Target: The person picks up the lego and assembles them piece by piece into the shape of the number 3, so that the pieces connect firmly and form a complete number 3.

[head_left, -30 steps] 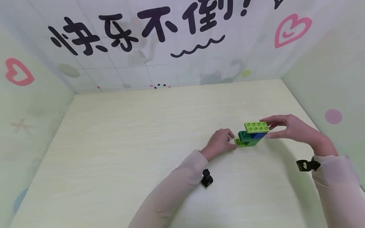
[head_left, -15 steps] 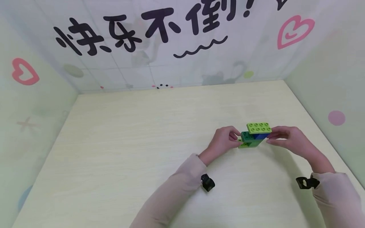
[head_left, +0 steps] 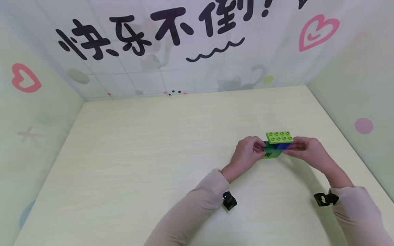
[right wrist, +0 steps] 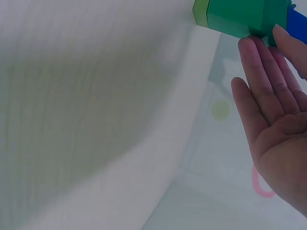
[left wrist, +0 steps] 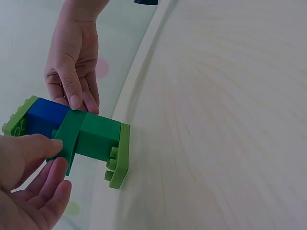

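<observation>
A small stack of toy building bricks stands on the right part of the table. A lime plate [head_left: 279, 137] with round studs tops it. Under that sit a blue brick [left wrist: 47, 117], a dark green plate [left wrist: 72, 132], a green brick [left wrist: 100, 136] and another lime plate [left wrist: 121, 160] at the bottom. My left hand [head_left: 246, 153] pinches the jutting end of the dark green plate, thumb above and fingers below. At the opposite end, my right hand [head_left: 309, 152] has thumb and fingertips on the same plate's edge. The lower lime plate is partly hidden in the head view.
The pale wooden table [head_left: 138, 153] meets a printed back wall [head_left: 172, 78] and side walls at left and right [head_left: 363, 85]. Black clips sit on both sleeves, one at the left cuff [head_left: 229, 201] and one at the right [head_left: 326, 199].
My left hand has moved right and up from the lower lime plate to the dark green plate. My right hand has come down and closed in on the stack's far end.
</observation>
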Motion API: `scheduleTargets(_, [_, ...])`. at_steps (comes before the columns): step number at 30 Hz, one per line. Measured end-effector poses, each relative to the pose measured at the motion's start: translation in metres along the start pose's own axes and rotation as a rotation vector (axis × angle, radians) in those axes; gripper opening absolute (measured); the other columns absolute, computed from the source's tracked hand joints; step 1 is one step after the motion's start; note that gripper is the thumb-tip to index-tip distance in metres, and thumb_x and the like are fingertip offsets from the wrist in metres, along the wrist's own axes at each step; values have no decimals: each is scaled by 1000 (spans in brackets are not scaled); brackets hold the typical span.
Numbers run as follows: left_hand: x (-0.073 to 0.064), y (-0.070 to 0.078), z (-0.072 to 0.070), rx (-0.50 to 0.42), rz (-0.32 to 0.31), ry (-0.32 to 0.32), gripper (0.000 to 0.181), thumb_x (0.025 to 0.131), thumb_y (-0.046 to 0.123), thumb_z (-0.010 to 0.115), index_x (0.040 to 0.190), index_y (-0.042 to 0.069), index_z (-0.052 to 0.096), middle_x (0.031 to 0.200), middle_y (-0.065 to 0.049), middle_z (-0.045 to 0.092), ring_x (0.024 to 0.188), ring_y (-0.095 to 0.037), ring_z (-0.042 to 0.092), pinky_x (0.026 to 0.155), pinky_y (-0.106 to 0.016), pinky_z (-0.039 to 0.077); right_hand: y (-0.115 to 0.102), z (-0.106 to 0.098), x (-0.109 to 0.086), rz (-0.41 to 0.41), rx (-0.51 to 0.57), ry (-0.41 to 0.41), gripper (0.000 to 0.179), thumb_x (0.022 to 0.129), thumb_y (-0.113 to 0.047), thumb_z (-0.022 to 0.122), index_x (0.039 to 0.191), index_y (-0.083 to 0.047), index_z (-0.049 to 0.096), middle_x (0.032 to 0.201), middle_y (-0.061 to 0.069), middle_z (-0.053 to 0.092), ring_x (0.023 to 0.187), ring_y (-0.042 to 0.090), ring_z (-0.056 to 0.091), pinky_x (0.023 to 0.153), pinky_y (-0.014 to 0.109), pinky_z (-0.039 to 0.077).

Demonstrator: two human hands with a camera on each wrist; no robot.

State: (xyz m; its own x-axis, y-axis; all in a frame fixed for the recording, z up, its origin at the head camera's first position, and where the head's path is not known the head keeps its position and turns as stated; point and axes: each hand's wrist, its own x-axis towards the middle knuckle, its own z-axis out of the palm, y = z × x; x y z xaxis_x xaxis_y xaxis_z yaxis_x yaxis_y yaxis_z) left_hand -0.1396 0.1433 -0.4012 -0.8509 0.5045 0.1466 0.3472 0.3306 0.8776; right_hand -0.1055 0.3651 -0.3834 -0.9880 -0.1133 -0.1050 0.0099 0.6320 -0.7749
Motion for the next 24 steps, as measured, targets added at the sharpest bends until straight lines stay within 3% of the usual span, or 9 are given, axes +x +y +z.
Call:
scheduleTargets(12, [3,2,1,-63,-102,1,16,77,-1,71,92,-1,67,88,-5,64,71,-2,60,60,-9,45,-2,0,5,10,4,-4,36,83,-13,68,104,12,56,93,22,65,77,0,61,66,19,49])
scheduleTargets(24, [11,0,-5,-73,-75,1,16,76,0,72,91,-2,70,85,-8,69,67,-1,61,58,-10,45,-8,-7,14,56,-15,-50,38,84,-20,68,103,11,57,93,16,65,78,5,62,67,20,48])
